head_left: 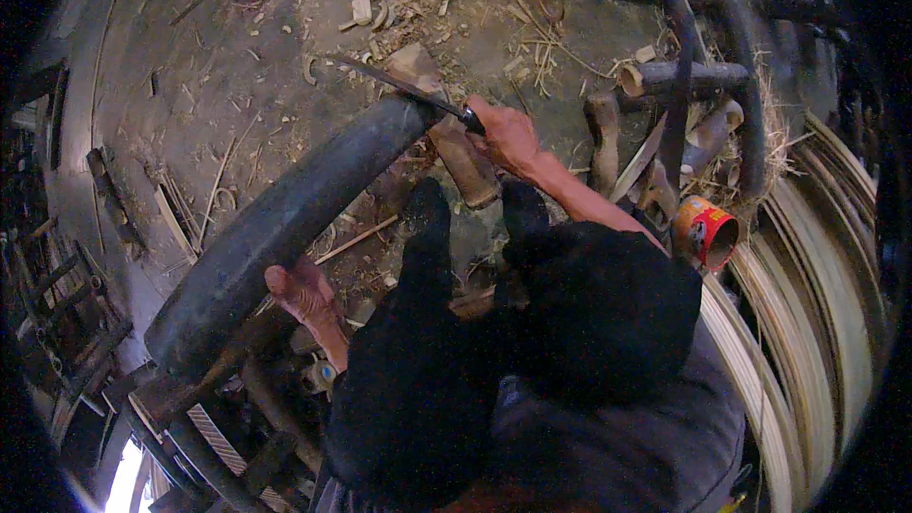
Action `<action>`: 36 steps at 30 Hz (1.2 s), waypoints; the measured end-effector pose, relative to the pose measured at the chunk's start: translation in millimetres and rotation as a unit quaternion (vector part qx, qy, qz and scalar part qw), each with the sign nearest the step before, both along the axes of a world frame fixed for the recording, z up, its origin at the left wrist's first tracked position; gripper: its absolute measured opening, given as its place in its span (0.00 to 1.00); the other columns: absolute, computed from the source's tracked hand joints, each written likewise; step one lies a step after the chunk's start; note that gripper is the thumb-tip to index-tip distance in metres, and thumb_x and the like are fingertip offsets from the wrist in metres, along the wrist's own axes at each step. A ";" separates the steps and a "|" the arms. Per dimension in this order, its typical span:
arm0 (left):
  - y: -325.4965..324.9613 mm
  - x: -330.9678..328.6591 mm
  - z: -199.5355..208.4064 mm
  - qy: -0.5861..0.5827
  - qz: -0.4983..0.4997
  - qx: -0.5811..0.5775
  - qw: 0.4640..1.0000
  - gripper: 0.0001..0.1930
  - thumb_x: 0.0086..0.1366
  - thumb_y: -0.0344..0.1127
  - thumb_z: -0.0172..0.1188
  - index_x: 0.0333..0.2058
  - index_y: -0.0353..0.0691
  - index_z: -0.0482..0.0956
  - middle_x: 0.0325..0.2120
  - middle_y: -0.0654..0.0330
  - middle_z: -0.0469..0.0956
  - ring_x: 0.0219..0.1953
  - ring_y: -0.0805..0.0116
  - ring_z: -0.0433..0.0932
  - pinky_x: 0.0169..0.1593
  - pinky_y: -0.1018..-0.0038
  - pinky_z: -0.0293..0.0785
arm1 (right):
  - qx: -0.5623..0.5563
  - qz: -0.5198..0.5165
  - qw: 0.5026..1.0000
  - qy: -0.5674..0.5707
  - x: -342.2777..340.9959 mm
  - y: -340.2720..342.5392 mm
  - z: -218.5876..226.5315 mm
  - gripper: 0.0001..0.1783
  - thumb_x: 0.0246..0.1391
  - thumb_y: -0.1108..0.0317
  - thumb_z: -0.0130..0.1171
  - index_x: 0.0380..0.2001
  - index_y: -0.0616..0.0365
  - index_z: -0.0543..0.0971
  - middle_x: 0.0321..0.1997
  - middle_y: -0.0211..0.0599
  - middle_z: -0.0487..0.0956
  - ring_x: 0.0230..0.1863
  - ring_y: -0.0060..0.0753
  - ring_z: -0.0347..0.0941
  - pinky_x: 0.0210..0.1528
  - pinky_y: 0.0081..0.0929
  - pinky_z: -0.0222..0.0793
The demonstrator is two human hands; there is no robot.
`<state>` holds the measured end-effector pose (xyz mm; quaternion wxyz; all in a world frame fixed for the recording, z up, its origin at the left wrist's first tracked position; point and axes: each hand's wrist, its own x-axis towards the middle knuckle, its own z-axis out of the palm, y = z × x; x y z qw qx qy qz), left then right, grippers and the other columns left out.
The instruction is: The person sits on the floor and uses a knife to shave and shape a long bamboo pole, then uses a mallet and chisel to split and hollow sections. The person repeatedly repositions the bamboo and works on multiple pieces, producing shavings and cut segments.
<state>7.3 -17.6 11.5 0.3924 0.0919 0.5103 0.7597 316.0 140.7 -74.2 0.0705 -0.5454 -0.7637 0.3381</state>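
Observation:
My right hand is closed round the black handle of a knife. Its long, dark, narrow blade points away to the upper left, over the far end of a thick dark cylinder. That cylinder slants from the lower left toward the middle, resting on a brown log at its near end. Close beside its lower side is my left hand, thumb stretched out; the other fingers are mostly hidden, so its grip does not show. Pale wooden blocks lie by the cylinder's far end.
Wood chips and shavings litter the ground ahead. To the right are dark tubular frames, a red and yellow tin and long pale strips. Dark wooden pieces crowd the left side.

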 end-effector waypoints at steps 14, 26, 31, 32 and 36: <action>18.9 5.6 14.0 0.061 0.032 -0.067 0.995 0.43 0.45 0.54 0.70 0.56 0.37 0.64 0.54 0.57 0.68 0.56 0.61 0.66 0.63 0.63 0.59 | 0.182 0.099 0.937 0.282 -14.1 4.5 64.2 0.20 0.42 0.65 0.64 0.40 0.53 0.70 0.33 0.48 0.77 0.35 0.55 0.74 0.33 0.42 0.70; 37.3 26.8 40.3 0.119 0.057 -0.202 0.970 0.60 0.29 0.71 0.70 0.56 0.32 0.62 0.53 0.60 0.67 0.55 0.66 0.64 0.60 0.76 0.57 | 0.170 0.077 0.942 0.277 -12.1 2.8 83.4 0.16 0.43 0.65 0.63 0.36 0.56 0.71 0.29 0.49 0.77 0.33 0.56 0.74 0.30 0.43 0.67; 12.3 14.0 19.1 0.127 0.036 -0.170 0.977 0.55 0.40 0.69 0.67 0.58 0.36 0.59 0.56 0.59 0.64 0.54 0.65 0.66 0.60 0.74 0.59 | -0.028 -0.081 0.996 -0.012 37.7 -10.2 -21.1 0.20 0.42 0.65 0.64 0.40 0.56 0.72 0.31 0.50 0.77 0.33 0.55 0.74 0.29 0.41 0.67; 10.4 10.7 14.8 0.127 0.041 -0.164 0.977 0.53 0.41 0.69 0.66 0.58 0.36 0.60 0.55 0.59 0.65 0.53 0.66 0.67 0.58 0.75 0.61 | -0.049 -0.106 0.993 -0.026 40.3 -7.6 -25.3 0.21 0.42 0.65 0.64 0.40 0.56 0.72 0.31 0.50 0.76 0.34 0.55 0.74 0.29 0.41 0.67; -6.6 7.2 8.6 0.113 0.038 -0.172 0.978 0.47 0.46 0.68 0.64 0.55 0.37 0.65 0.52 0.58 0.70 0.49 0.68 0.71 0.51 0.77 0.67 | 0.112 0.015 0.974 0.197 -3.3 -3.3 63.4 0.19 0.41 0.65 0.65 0.36 0.57 0.70 0.29 0.49 0.77 0.34 0.55 0.74 0.30 0.42 0.69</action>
